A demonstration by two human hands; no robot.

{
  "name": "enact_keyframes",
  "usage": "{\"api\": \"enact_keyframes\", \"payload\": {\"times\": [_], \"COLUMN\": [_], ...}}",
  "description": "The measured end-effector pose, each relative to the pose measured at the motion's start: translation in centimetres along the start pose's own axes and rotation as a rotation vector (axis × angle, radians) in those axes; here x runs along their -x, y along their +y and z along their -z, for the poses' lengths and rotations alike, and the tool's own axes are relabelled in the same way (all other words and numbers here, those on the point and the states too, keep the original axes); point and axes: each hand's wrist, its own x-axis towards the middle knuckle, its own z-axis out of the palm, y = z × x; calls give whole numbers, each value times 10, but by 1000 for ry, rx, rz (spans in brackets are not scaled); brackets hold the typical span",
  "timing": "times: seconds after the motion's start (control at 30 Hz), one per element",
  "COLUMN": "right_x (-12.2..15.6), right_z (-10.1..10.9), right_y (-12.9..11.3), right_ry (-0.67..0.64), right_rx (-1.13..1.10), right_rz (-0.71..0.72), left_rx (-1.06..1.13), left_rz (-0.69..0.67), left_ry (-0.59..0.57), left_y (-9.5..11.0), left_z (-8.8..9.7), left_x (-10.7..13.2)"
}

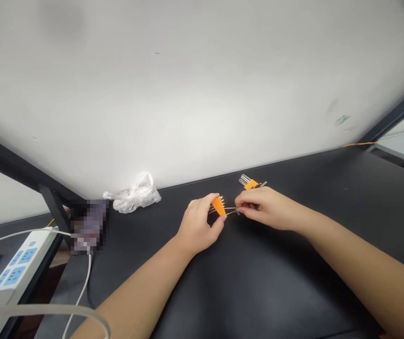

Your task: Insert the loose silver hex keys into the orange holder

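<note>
My left hand (197,226) is closed round an orange holder (219,205) with several thin metal hex keys standing in it, held just above the black table (258,282). My right hand (263,207) pinches one thin metal key (233,211) whose bent end lies right beside the holder. A second orange holder with metal keys (249,182) lies on the table behind my right hand, near the wall.
A crumpled clear plastic bag (134,195) lies by the white wall at the table's back. A white power strip with blue sockets (18,261) and white cables sit at the left edge, beside a black frame post (55,207). A blurred dark object (89,226) stands nearby.
</note>
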Motion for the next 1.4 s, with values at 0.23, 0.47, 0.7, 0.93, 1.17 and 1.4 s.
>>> {"api": "enact_keyframes", "payload": {"times": [0.23,0.47,0.7,0.93,1.17,1.4], "right_x": [1,-9,-11,-10,-9,-8], "right_z": [-11,-35,-42,-32,-23,-25], "right_y": [-6,-1,-5,35,40,30], "right_ry": [5,117,308,47,-73,-86], "right_rx": [-21,-570,-170,73,4,185], "right_rz": [66,-160,113,-15,-47,-128], "left_rx": [18,70,174,255,185,179], "left_rz": [-82,6,180,302,281,262], "left_ry": [-68,52,132,202,159,151], "left_y": [7,4,-2,-10,-7,-9], "left_z": [1,0,-1,-2,-4,-3], "left_x": [1,4,2,-4,-2,-2]}}
